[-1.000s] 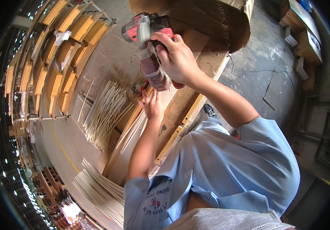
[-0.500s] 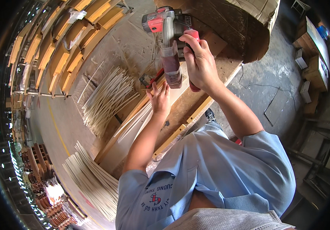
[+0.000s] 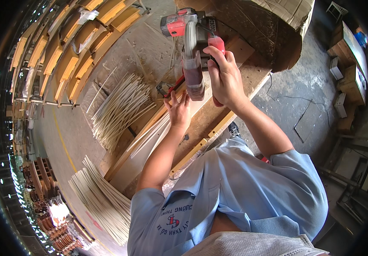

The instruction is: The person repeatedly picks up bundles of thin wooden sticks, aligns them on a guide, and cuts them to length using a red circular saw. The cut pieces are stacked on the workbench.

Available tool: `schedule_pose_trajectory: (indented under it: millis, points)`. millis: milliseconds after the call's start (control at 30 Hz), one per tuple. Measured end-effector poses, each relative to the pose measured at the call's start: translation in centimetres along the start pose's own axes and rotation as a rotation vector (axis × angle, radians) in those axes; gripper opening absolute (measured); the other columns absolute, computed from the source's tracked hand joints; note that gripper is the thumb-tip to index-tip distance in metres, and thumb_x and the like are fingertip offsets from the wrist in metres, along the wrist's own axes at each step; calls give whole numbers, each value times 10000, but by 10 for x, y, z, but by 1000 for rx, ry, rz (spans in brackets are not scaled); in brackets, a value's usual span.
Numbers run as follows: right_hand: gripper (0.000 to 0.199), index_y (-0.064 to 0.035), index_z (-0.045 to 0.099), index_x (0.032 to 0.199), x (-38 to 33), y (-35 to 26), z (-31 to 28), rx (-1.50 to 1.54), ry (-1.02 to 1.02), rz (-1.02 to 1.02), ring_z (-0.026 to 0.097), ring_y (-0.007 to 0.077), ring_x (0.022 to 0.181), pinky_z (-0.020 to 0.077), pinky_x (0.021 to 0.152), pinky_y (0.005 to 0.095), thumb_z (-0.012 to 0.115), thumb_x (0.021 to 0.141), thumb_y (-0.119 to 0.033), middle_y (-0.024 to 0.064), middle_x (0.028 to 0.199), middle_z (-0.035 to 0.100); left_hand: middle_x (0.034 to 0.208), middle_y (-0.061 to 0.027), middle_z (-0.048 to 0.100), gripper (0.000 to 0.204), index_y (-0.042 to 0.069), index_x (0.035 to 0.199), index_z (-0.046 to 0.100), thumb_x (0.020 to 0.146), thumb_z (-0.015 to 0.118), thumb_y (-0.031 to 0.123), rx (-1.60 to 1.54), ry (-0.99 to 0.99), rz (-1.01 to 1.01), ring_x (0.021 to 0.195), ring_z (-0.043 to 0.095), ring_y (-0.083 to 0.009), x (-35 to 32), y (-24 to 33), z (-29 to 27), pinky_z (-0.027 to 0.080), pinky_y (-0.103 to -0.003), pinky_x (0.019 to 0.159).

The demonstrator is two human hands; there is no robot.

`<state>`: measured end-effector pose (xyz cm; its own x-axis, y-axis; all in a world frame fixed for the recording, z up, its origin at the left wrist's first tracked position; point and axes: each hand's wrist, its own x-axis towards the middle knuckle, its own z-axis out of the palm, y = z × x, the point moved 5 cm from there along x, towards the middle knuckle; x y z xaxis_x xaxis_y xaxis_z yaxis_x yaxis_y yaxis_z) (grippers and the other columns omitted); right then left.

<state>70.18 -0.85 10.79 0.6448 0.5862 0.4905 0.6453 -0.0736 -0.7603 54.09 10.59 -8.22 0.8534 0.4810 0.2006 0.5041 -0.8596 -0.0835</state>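
Note:
My right hand (image 3: 228, 83) is wrapped round the red handle of a miter saw (image 3: 190, 47), whose guarded blade points toward me over the bench. My left hand (image 3: 178, 114) lies just left of the blade guard with its fingers stretched out and apart. Under and beside its wrist runs a loose bundle of thin pale wooden strips (image 3: 153, 133), along a long wooden rail (image 3: 139, 137). The tips of the strips near the blade are hidden by my left hand.
A heap of cut sticks (image 3: 120, 106) lies left of the bench, and a bundle of long strips (image 3: 100, 202) lower left. Behind the saw stands a large cardboard box (image 3: 273, 34). A cable (image 3: 297, 97) crosses the floor at right. Racks of timber (image 3: 70, 59) stand far left.
The view has shifted slightly. Both hands hold nearly the same places, the right one on the saw handle, the left beside the guard.

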Motion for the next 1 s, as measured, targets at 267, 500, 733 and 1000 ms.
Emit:
schedule_pose_trajectory:
  millis: [267, 500, 733, 1000]
  points:
    - [358, -216, 599, 1331, -11, 3, 2, -7, -7, -7, 599, 449, 973, 505, 860, 517, 587, 985, -127, 241, 1140, 570, 1541, 6, 540, 530, 135, 1464, 605, 936, 630, 176, 11, -32, 3, 1453, 405, -419, 0, 0, 1, 281, -749, 1123]
    - [384, -203, 592, 1345, -30, 9, 5, 13, 0, -44, 583, 455, 1006, 497, 891, 505, 596, 976, -97, 244, 1188, 544, 1458, 54, 634, 531, 263, 1442, 625, 918, 687, 206, 32, 12, -33, 1480, 354, -431, 0, 1, 2, 242, -781, 1114]
    - [450, -135, 542, 1447, -3, 12, -2, 219, -6, -166, 588, 412, 1190, 489, 1022, 475, 630, 1007, -105, 231, 1294, 548, 1556, 16, 533, 495, 127, 1447, 617, 955, 606, 184, -7, -69, -11, 1490, 363, -416, 1, 0, 1, 263, -749, 1139]
    - [632, -104, 304, 1616, 81, 11, -1, 666, -64, 203, 601, 116, 1103, 595, 806, 295, 572, 1102, -355, 60, 1163, 587, 1550, 6, 576, 413, 152, 1402, 671, 1010, 542, 164, -153, -26, -53, 1541, 317, -394, -4, -7, 0, 185, -730, 1209]
